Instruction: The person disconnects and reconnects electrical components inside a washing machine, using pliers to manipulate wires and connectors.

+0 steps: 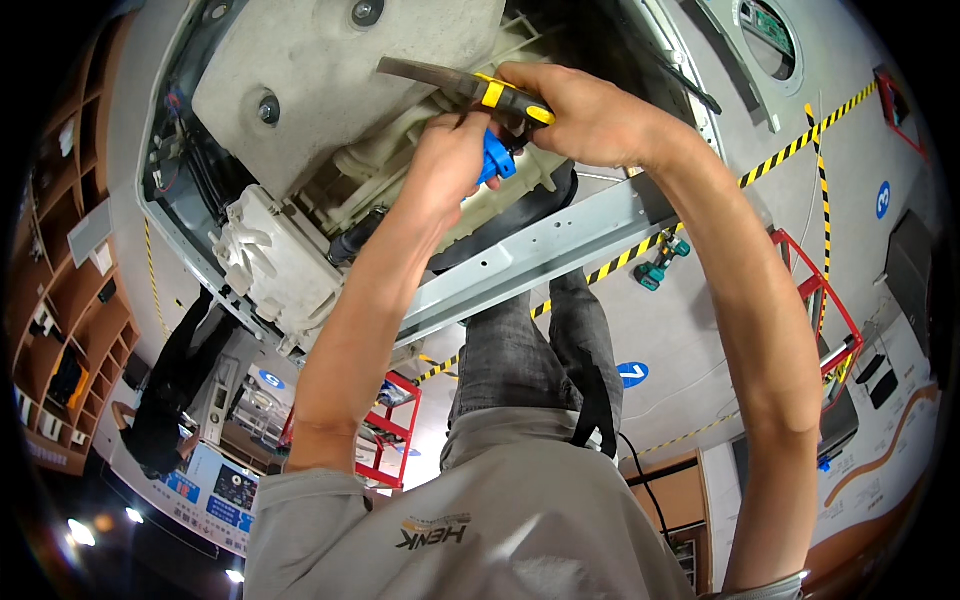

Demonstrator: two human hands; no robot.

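Observation:
My right hand [590,115] is closed around the black-and-yellow handle of a hand tool [485,90]. Its long, flat, dark metal end points left across the open machine; its exact kind does not show. Just below, my left hand [448,160] is closed with a blue plastic piece [497,158] at its fingers, close under the tool's handle. Both hands are over the inside of an appliance with a pale metal frame [540,250]. A grey counterweight block [320,90] with bolts fills its upper left. Dark rubber and cream plastic parts lie beneath my hands, partly hidden by them.
A white plastic housing [265,265] sits at the frame's left corner. On the floor are a teal cordless drill [655,265] and yellow-black tape [780,160]. Red-framed stands [840,345] are at right and lower middle. Another person [165,400] in dark clothes is far left, near shelves [75,320].

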